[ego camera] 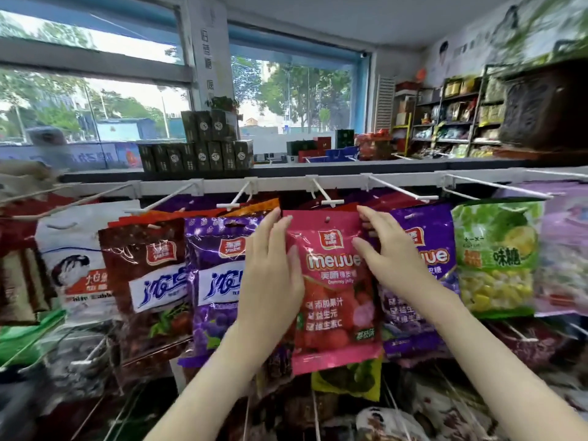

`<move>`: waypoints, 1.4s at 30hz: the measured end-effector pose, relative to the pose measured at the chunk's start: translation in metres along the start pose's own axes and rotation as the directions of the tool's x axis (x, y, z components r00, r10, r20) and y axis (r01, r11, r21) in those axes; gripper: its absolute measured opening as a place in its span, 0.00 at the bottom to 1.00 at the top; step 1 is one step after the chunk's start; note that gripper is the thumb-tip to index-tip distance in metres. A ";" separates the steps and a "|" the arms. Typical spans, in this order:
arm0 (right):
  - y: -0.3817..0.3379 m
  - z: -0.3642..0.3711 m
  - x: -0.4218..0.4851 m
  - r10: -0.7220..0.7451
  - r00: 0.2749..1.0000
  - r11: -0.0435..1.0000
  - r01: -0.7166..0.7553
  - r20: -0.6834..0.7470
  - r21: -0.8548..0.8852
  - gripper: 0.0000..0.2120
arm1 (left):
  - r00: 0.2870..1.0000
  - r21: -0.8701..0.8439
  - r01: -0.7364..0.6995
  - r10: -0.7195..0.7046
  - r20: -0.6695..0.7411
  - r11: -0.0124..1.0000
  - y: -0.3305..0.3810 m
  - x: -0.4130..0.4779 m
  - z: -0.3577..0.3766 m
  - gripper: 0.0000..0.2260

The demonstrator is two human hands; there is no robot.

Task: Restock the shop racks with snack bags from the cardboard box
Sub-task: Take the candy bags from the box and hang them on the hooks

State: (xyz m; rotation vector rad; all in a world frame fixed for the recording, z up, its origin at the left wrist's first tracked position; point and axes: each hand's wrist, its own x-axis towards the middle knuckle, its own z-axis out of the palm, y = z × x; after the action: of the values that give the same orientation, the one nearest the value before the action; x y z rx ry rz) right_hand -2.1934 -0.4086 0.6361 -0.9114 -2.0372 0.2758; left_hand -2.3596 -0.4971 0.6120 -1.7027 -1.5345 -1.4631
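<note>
The pink gummy bag (334, 291) sits just below the white peg hook (331, 202), hole seemingly unthreaded; our right grip (391, 259) pinches its top-right corner; our left grip (273, 275) lies flat, fingers straight, against its left edge; if we miss the hole, 1 pinch may drop it.

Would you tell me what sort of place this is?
Probably a small snack shop: candy bags hang on white peg hooks, stocked shelves fill the far corner, and green boxes sit stacked by the window.

Big daylit windows (95, 100) show trees (305, 90); stocked shelving (451, 119) stands against the right wall (410, 58).
</note>
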 end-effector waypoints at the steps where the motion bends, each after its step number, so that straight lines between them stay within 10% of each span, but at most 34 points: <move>1: -0.002 -0.003 0.011 -0.030 0.998 0.999 0.031 0.050 -0.021 0.26 | 0.998 0.077 -0.023 0.018 0.062 0.997 -0.003 0.014 -0.009 0.19; 7: -0.004 -0.005 0.078 0.119 0.904 0.860 0.113 0.410 -0.498 0.39 | 0.760 0.416 -0.036 -0.245 0.602 0.909 -0.027 0.079 -0.013 0.30; 22: 0.002 -0.029 0.089 0.118 0.848 0.927 0.092 0.516 -0.363 0.29 | 0.615 0.520 -0.263 -0.274 0.739 0.812 -0.004 0.110 0.005 0.41; 42: 0.006 -0.028 0.073 0.014 0.875 0.931 0.165 0.484 -0.325 0.19 | 0.917 0.430 -0.277 0.103 0.385 0.859 -0.025 0.023 0.017 0.38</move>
State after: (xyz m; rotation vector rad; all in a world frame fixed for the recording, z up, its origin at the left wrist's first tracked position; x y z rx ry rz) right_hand -2.1945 -0.3580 0.6956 -1.0540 -2.6429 0.0869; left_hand -2.3788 -0.4651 0.6180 -1.7943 -1.6639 -0.6182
